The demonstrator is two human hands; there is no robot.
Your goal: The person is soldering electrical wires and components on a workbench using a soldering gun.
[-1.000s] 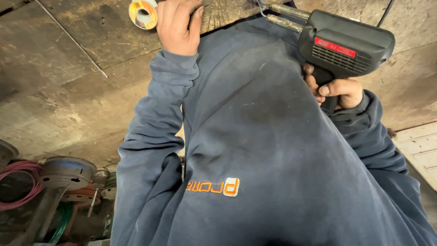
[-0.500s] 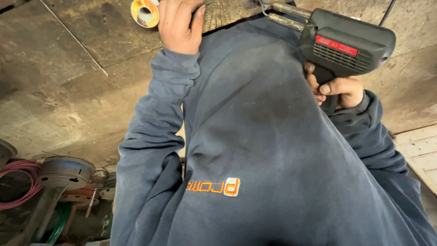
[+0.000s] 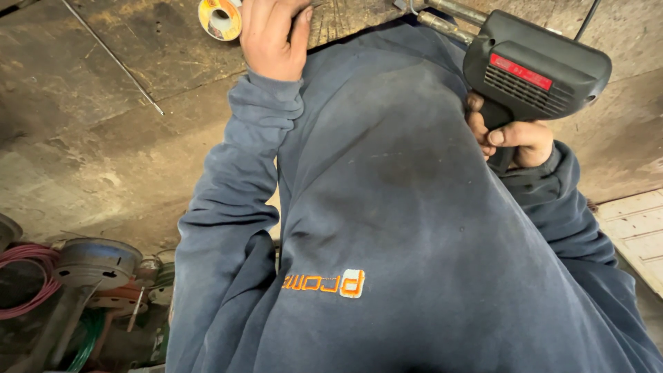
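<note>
My right hand grips the handle of a black pistol-shaped soldering gun with a red label, held in front of my blue sweatshirt. Its metal tips point up and left toward a worn wooden board. My left hand rests on the edge of that board at the top of the view. Its fingertips are cut off by the frame, so I cannot see whether it holds anything. A yellow spool of solder wire lies just left of my left hand.
A stained concrete floor lies to the left with a thin metal rod on it. Coils of pink and green wire and round metal parts sit at the lower left. A pale wooden pallet is at the right.
The soldering gun and my right hand have shifted slightly left and up. My left hand stays by the spool.
</note>
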